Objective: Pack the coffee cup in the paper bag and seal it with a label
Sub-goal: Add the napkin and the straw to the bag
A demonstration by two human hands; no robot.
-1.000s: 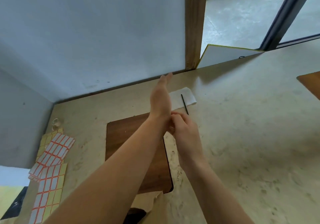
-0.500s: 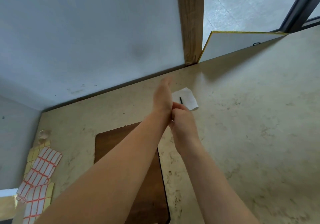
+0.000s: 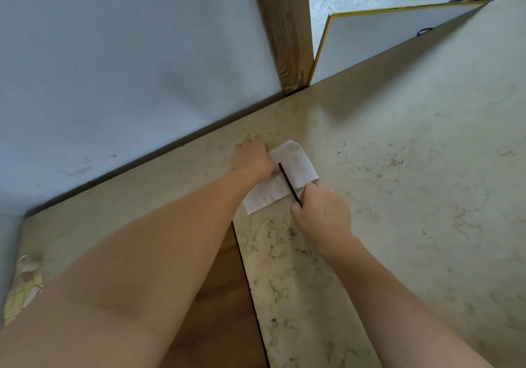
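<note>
At bottom centre a dark brown wooden board lies on the mottled beige stone counter. Just above centre, the right hand pinches a thin black stick lying across a white paper napkin. The left hand presses the napkin's left edge, fingers curled downward. No coffee cup or paper bag shows.

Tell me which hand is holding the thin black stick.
The right hand pinches the thin black stick; the left hand only rests on the white napkin.
</note>
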